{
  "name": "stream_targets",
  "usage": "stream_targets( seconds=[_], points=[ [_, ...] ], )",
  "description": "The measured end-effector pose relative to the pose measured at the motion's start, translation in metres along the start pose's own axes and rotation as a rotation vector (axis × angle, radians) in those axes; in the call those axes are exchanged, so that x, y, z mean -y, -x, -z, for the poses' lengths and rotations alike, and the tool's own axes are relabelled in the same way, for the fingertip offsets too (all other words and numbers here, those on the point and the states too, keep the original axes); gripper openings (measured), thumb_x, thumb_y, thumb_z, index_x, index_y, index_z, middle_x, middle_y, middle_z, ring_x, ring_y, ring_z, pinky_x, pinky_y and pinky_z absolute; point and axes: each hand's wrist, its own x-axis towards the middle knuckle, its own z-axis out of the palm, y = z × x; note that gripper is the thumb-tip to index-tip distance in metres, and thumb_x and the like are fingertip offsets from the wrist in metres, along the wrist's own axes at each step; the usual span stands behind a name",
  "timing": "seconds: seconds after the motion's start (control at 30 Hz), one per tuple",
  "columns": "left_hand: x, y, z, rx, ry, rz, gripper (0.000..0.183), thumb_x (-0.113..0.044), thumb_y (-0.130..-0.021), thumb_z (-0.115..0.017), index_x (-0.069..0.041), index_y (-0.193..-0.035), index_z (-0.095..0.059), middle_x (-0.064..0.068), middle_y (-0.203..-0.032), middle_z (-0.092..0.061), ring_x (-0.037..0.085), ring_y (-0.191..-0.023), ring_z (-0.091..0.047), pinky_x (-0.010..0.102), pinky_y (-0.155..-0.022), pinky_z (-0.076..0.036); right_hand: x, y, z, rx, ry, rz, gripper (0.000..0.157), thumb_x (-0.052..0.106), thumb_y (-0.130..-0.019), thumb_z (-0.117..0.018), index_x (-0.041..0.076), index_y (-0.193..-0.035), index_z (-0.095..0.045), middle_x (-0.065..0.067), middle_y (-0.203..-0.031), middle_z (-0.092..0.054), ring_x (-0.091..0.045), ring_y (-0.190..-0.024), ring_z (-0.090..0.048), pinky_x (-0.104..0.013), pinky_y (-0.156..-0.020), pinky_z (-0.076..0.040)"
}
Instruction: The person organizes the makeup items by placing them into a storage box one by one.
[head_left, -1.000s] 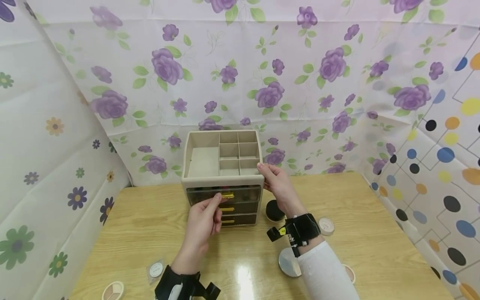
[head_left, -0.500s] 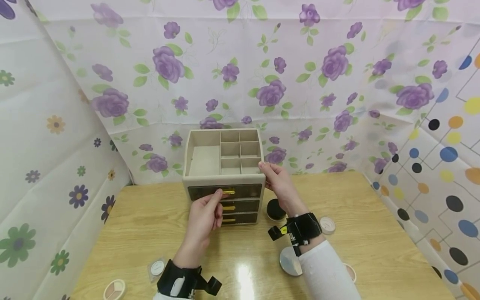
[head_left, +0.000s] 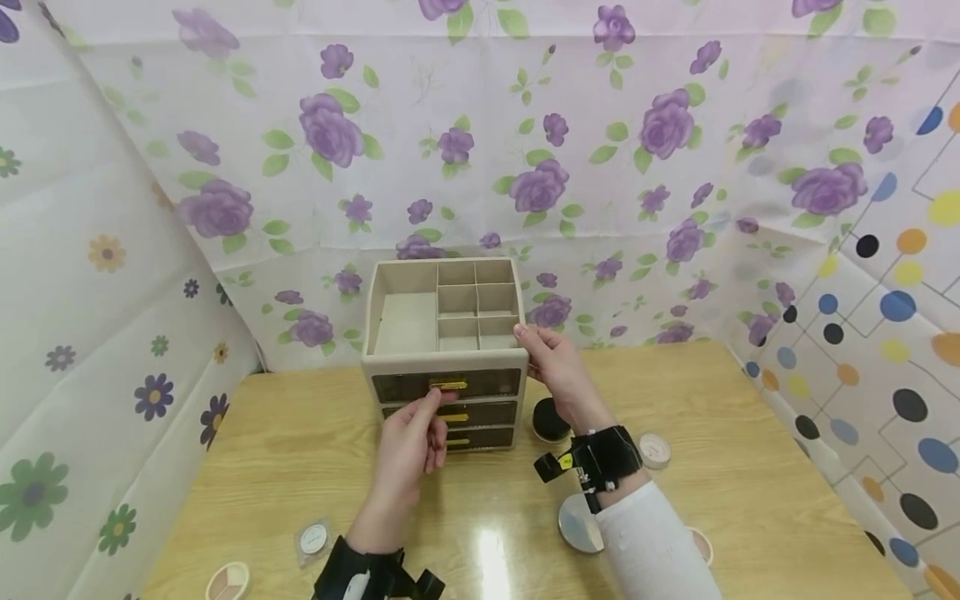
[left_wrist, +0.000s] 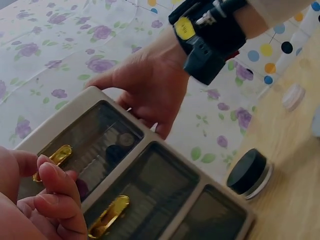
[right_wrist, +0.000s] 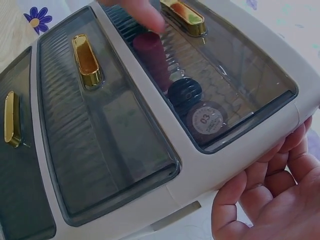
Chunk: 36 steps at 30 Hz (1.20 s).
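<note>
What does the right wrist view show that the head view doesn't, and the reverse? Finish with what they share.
Only the right wrist view shows a readable 03 label and a dark red cylinder inside the top drawer.

Only the head view shows the black-lidded jar, the three-shade makeup palette and the open top compartments of the makeup organizer.

Both show three gold-handled drawers, the right hand and part of the left hand.

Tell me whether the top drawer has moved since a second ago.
Yes. Against the organizer's frame, the top drawer has moved inward: its front stood slightly out before and now looks flush.
</note>
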Motion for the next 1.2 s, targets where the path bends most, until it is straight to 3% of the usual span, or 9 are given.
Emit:
stream_targets(
  seconds=[0.2,0.4,0.8,1.2],
  points=[
    [0.024,0.009,0.0,0.037,-0.012,0.061,0.048,-0.039,-0.114,-0.053,0.005,-0.123,-0.07,-0.001,-0.064,-0.052,0.011,-0.044,-0.047,0.022,-0.043,-0.035,0.002,-0.001,0.003,-0.002,-0.005,0.003,0.037,0.041,-0.109,-0.062,0.006,-0.107,-0.072,-0.002,-0.099,-0.075,-0.015,-0.096,-0.074,-0.033,-0.088,-0.055],
    [0.037,0.006,0.003,0.055,-0.005,0.083,0.048,-0.039,-0.115,-0.052,0.002,-0.134,-0.066,0.0,-0.067,-0.051,0.011,-0.046,-0.047,0.023,-0.044,-0.035,0.004,-0.003,0.008,-0.029,0.002,-0.003,0.044,0.045,-0.108,-0.064,0.003,-0.116,-0.071,-0.003,-0.104,-0.075,-0.015,-0.099,-0.073,-0.04,-0.095,-0.053],
    [0.045,0.005,0.01,0.026,-0.001,0.116,0.06,-0.05,-0.112,-0.054,0.002,-0.14,-0.063,-0.001,-0.07,-0.051,0.009,-0.049,-0.046,0.022,-0.046,-0.035,0.001,0.001,0.0,-0.006,-0.006,-0.024,0.045,0.045,-0.108,-0.064,0.002,-0.116,-0.071,-0.006,-0.109,-0.075,-0.017,-0.104,-0.073,-0.038,-0.096,-0.053],
    [0.044,0.001,0.006,-0.015,0.02,0.099,0.056,-0.049,-0.109,-0.061,0.005,-0.125,-0.067,-0.003,-0.066,-0.051,0.008,-0.046,-0.046,0.02,-0.044,-0.036,0.001,-0.001,-0.001,0.005,-0.004,-0.003,0.039,0.042,-0.108,-0.064,0.003,-0.111,-0.071,-0.004,-0.105,-0.074,-0.016,-0.101,-0.072,-0.038,-0.093,-0.053]
  ],
)
